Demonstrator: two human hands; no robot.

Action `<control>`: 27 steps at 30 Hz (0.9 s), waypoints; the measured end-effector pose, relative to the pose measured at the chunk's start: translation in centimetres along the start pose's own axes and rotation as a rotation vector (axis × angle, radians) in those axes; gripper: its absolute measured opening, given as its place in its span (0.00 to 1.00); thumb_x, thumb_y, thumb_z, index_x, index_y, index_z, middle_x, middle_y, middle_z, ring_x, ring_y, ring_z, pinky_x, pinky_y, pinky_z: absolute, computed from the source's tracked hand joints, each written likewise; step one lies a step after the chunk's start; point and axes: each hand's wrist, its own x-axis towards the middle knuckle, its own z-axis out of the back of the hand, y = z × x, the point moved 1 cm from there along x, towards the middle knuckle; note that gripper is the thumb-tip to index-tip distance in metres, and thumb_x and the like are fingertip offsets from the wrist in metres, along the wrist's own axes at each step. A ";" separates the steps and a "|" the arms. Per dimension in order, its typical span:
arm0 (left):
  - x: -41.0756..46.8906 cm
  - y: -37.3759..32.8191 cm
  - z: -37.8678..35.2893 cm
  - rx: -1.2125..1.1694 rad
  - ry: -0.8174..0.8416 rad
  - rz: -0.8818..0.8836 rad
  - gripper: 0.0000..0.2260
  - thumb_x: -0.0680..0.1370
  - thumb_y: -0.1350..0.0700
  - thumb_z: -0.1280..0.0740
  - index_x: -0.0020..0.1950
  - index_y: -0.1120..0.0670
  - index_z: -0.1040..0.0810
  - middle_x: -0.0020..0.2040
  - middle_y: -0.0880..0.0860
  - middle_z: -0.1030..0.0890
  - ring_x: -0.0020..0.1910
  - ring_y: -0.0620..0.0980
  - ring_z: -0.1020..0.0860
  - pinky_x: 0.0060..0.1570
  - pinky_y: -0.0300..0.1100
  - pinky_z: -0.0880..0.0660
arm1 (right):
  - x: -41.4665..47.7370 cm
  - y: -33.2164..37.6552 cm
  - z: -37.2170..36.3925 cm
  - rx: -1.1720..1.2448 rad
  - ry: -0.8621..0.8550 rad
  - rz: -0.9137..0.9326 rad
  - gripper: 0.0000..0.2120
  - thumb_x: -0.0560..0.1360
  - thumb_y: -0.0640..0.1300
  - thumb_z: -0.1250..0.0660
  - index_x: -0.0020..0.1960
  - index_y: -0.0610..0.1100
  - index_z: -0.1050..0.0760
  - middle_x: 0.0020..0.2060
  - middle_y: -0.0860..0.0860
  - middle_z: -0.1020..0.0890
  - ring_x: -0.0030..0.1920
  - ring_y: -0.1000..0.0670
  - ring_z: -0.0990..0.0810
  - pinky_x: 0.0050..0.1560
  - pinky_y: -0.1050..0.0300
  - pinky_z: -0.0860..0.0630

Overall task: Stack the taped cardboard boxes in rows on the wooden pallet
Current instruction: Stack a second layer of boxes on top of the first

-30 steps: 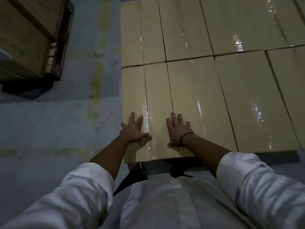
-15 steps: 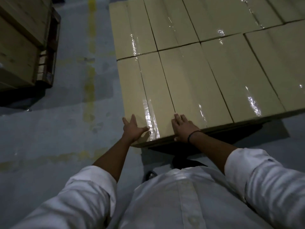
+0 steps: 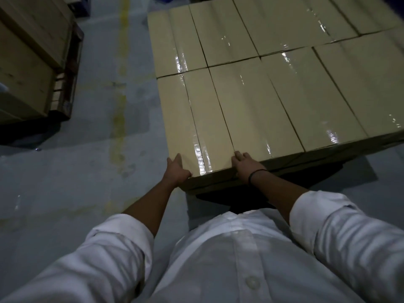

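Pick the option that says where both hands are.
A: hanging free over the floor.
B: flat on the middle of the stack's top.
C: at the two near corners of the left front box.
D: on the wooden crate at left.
C: the left hand and the right hand sit at the near corners of the left front box.

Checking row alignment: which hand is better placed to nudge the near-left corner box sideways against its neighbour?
Probably the left hand: it rests at the corner box's outer left corner, free to push inward. The right hand sits at the seam on the near edge.
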 end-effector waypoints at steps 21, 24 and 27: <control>-1.3 -0.8 0.5 0.318 0.074 -0.081 0.46 0.78 0.64 0.29 0.84 0.50 0.58 0.81 0.65 0.61 0.75 0.64 0.33 0.68 0.49 0.26 | -0.5 1.2 -0.2 -0.038 -0.084 -0.022 0.30 0.77 0.33 0.33 0.76 0.42 0.38 0.81 0.49 0.49 0.75 0.37 0.41 0.66 0.40 0.25; -2.3 -0.7 0.5 0.362 0.083 -0.121 0.41 0.81 0.58 0.32 0.84 0.51 0.58 0.81 0.65 0.61 0.78 0.66 0.40 0.73 0.54 0.32 | -1.8 0.8 0.6 0.077 -0.026 -0.023 0.35 0.78 0.40 0.32 0.80 0.44 0.44 0.82 0.49 0.55 0.80 0.38 0.51 0.74 0.39 0.34; -3.9 -1.1 -0.3 0.379 0.013 -0.172 0.33 0.84 0.54 0.39 0.84 0.47 0.54 0.82 0.60 0.63 0.79 0.73 0.50 0.77 0.63 0.44 | -4.0 0.9 0.8 0.180 -0.074 -0.088 0.38 0.80 0.44 0.34 0.82 0.45 0.53 0.82 0.47 0.60 0.81 0.37 0.58 0.78 0.39 0.42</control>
